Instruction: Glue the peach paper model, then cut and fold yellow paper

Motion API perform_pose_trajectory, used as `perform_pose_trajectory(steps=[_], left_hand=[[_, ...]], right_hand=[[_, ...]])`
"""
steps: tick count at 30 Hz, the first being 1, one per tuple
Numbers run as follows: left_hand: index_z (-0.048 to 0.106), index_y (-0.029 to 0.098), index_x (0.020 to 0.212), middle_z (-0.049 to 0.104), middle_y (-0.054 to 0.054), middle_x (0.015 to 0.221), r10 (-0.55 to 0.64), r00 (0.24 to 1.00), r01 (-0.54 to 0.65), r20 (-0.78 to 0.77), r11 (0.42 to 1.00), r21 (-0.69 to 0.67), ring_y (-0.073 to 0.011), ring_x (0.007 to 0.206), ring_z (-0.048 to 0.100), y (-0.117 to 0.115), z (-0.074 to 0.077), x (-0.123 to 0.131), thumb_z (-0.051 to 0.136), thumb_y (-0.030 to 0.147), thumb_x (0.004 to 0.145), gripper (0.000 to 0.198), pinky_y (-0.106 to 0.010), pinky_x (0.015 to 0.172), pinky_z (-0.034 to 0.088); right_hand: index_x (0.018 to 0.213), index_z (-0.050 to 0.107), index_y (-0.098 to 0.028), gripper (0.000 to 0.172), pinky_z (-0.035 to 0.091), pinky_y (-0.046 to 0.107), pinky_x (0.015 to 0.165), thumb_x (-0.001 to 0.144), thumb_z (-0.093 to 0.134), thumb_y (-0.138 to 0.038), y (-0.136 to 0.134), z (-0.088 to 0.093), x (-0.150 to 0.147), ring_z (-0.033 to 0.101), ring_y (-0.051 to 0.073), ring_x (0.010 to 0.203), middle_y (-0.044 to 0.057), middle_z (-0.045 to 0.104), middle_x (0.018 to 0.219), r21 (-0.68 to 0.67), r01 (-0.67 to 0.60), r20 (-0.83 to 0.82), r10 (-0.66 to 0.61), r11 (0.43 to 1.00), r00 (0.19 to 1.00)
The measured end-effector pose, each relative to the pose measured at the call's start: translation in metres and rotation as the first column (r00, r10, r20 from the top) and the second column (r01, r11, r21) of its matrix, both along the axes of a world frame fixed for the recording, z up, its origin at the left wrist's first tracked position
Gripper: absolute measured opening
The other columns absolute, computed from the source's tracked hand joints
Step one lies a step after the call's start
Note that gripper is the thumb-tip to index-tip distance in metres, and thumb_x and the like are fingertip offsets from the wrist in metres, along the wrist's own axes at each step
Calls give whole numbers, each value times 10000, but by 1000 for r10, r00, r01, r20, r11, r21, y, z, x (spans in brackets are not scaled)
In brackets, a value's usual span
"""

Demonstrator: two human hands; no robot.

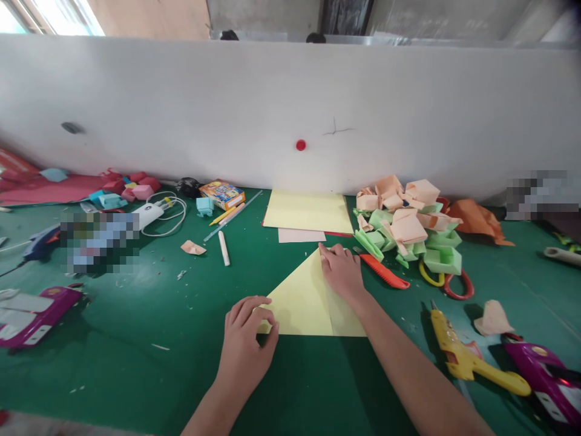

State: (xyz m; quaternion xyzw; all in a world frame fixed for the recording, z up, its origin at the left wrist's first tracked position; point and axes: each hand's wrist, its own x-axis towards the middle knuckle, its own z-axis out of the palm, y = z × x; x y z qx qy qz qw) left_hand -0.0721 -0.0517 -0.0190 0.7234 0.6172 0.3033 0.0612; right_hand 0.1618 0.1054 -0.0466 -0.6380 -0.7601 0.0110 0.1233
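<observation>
A sheet of yellow paper [302, 306], folded into a triangle-like shape, lies in front of me on the green tabletop. At its peak, my right hand [342, 272] presses down with bent fingers, the index fingertip on the point. My left hand [247, 333] is at the lower left corner, fingers curled and thumb close to the index fingertip, closed about the edge. Part of that corner is hidden behind the hand. Beyond the peak lie more yellow sheets [308, 209] and a pink piece of paper [302, 235].
Folded paper pieces [408, 227] are heaped at right, near a red cutter [385, 271] and scissors [458, 284]. A yellow glue gun [458, 348] lies closer. At left are a white stick [224, 248], a crayon box [223, 194] and a purple tool [40, 318]. A white partition [181, 109] stands behind.
</observation>
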Motion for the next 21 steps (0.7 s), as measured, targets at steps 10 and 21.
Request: perform_pose_trajectory(steps=[10,21], left_hand=[[671,231,847,729,-80,1024,77,971,-54,225,993,-108,-251,965,680,3,0,-2,555,330,907,164,-389,779,584],[670,227,859,734,-68,993,109,954,-92,278,993,-73,-237,933,677,1,-2,-2,566,300,874,128,-350,761,554]], right_hand=[[1487,528,-313,471,368,403,889,1044,368,-313,0,3,-1,550,259,1049,86,626,1202,-46,26,-6,-26,999,1000],[1492,521,-328,475,349,394,889,1036,388,-327,2,1,0,538,258,1059,80,620,1218,-60,50,9,-49,997,999]])
